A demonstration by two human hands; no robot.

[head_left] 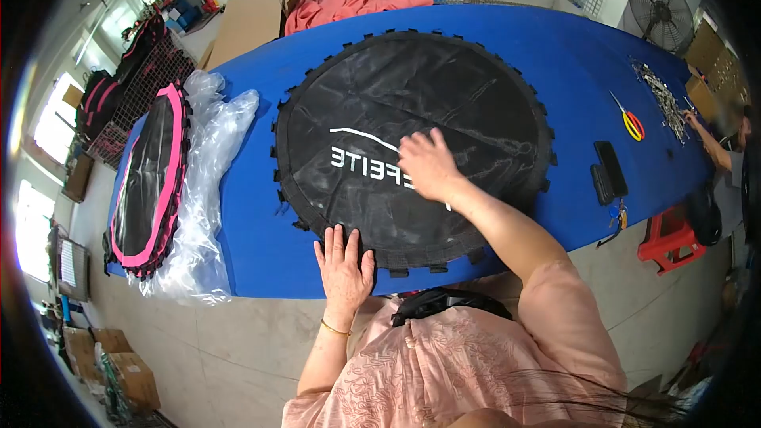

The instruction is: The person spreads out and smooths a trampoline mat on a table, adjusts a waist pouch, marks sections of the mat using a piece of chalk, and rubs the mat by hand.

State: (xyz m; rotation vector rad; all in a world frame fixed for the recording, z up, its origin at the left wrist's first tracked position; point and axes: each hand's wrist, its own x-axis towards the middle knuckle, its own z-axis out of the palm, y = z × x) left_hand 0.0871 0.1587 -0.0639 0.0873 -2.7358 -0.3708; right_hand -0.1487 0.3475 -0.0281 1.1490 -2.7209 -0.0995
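A round black trampoline mat lies flat on the blue-covered table in front of me. Black loops line its edge, and white lettering, upside down from here, crosses its middle. My right hand rests on the mat over part of the lettering, fingers spread. At the near left edge of the mat lies my left hand, flat with fingers stretched out, partly on the rim. Neither hand holds anything.
To the left are clear plastic wrapping and a pink-edged black mat. Scissors, a phone case, keys and a pile of small metal parts lie right. Another person's hand is near that pile. A red stool stands below.
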